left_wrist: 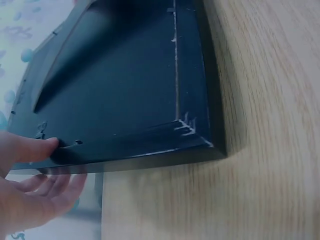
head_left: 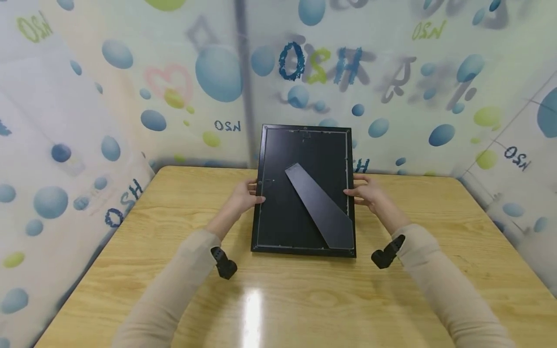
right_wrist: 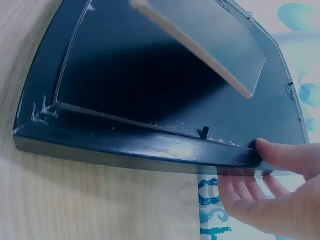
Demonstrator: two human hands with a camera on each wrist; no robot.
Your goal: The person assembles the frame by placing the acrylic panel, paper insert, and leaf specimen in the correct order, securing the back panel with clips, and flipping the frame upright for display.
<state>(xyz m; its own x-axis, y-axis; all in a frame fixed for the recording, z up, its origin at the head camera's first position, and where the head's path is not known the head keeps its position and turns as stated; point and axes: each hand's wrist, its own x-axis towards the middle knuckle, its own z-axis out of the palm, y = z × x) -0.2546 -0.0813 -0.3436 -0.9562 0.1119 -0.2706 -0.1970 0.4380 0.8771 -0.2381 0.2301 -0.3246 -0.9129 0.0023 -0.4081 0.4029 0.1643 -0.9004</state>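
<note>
A black picture frame (head_left: 278,212) stands tilted over the middle of the table, its back towards me. A grey-black easel stand (head_left: 322,208) slants across that back from upper left to lower right. My left hand (head_left: 244,197) grips the left edge, thumb on the back panel and fingers round the side. On the opposite edge my right hand (head_left: 369,194) holds on in the same way, as the right wrist view also shows. The front of the frame is hidden. Whether its lower edge touches the wood, I cannot tell.
The wooden table (head_left: 174,208) is light and glossy, with a bright reflection near the front. Behind it hangs a pale wall covering (head_left: 270,29) printed with blue and green drops and lettering. A black wrist camera (head_left: 224,263) sits at the left cuff, another camera (head_left: 387,253) at the right.
</note>
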